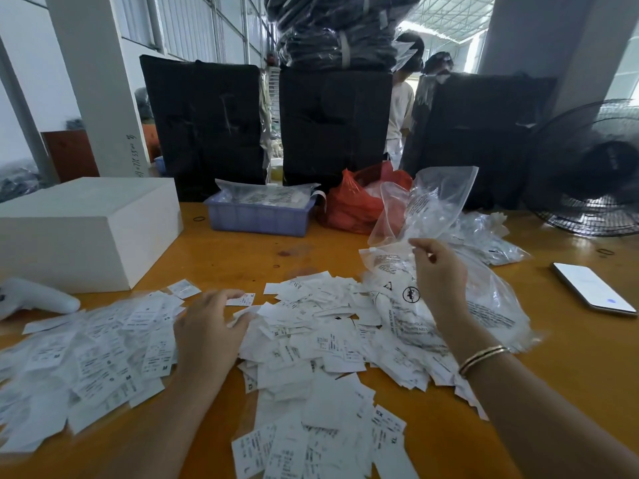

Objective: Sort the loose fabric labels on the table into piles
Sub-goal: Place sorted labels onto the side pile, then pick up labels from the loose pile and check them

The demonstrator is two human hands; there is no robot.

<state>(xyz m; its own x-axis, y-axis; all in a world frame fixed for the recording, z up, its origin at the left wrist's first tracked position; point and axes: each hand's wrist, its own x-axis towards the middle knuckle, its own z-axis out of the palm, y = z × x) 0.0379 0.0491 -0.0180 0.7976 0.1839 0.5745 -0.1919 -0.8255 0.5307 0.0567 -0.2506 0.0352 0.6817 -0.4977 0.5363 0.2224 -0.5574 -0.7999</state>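
The left hand rests flat, fingers spread, on the loose white labels; the right hand pinches 1 clear plastic bag above the table.

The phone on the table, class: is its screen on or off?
On. The phone lies face up, right of the right hand, its screen glowing white.

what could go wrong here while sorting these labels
1. The fan stands at the table's right edge; if it blows this way, loose labels could scatter.
2. The right hand lifts a clear bag over the heap; it could drag or spill labels.
3. The left hand rests between the left pile and the middle heap, which nearly touch, so they could mix.
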